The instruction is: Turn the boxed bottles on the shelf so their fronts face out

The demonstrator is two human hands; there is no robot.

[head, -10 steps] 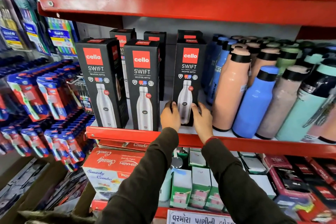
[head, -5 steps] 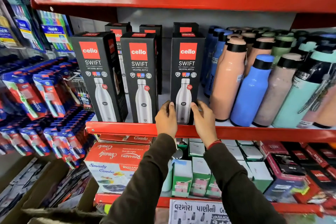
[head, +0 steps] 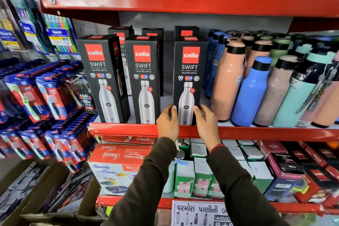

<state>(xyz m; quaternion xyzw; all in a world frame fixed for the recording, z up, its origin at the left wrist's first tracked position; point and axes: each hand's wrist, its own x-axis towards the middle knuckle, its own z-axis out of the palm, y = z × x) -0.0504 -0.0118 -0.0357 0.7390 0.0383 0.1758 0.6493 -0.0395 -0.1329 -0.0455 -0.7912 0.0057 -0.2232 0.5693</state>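
While only the head view is supplied, three black boxed bottles are recorded upright along the front edge of the red shelf point(head: 128, 130), printed fronts facing out. Right box point(head: 189, 71): gripped low at both sides, left hand point(head: 167, 123) on its left edge, right hand point(head: 207, 124) on its right edge, thumbs laid on the front panel. Middle box point(head: 144, 79) and left box point(head: 102, 77): untouched, standing just beside one another. Further boxes are ranked behind. Loose coloured bottles point(head: 251, 91) are grouped to the right.
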